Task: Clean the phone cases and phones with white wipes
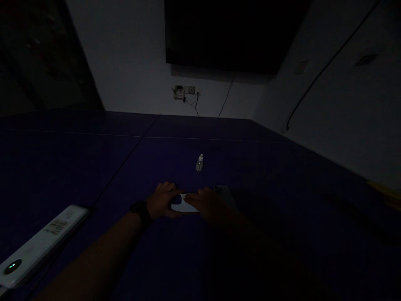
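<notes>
- Dim room, dark blue table (pixel 282 234).
- My left hand (pixel 163 200) and right hand (pixel 208 205) lie flat, fingers spread, pinning a pale flat device (pixel 183 206).
- Small bottle (pixel 199 163) untouched beyond my fingertips.

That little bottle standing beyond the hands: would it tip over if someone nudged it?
Probably yes. The small bottle stands upright, taller than it is wide, with a narrow cap on top, so a push near the top would likely topple it. It looks light for its size, and the dark table seems smooth, so a low push might slide it instead.
</notes>
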`<state>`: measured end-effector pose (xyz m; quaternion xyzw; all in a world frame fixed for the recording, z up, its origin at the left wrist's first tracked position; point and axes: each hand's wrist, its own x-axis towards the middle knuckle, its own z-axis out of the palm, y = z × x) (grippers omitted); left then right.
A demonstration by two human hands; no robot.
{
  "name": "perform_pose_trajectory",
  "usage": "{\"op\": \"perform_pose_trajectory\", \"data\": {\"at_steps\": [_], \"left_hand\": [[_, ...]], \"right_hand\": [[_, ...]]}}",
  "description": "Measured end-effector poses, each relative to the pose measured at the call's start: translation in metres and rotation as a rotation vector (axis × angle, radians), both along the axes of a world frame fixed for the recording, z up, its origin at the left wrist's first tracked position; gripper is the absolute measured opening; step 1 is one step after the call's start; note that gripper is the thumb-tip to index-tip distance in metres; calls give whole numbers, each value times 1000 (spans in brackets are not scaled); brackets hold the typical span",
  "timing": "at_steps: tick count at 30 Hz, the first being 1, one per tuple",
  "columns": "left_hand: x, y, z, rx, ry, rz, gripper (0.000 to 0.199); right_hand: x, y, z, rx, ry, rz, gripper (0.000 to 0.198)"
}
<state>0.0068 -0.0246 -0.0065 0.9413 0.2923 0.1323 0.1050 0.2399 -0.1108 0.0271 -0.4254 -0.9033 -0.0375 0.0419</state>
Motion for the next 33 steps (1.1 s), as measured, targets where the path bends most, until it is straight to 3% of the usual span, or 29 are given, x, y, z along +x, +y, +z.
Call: {"op": "perform_pose_trajectory", "data": {"at_steps": [15,21,28,33], "left_hand": [[1,0,0,-1,-4,-3,84],[2,-1,2,5,3,-4,84],[2,-1,2,-11,36,8,87],[0,0,0,18,16,-3,83]], "right_hand": [[9,5,6,-39,-116,-22,40],[4,9,-3,10,-58,-30,44],[-1,4,1,-47,-8,33,36],[0,4,2,-7,-35,-68,36]]}}
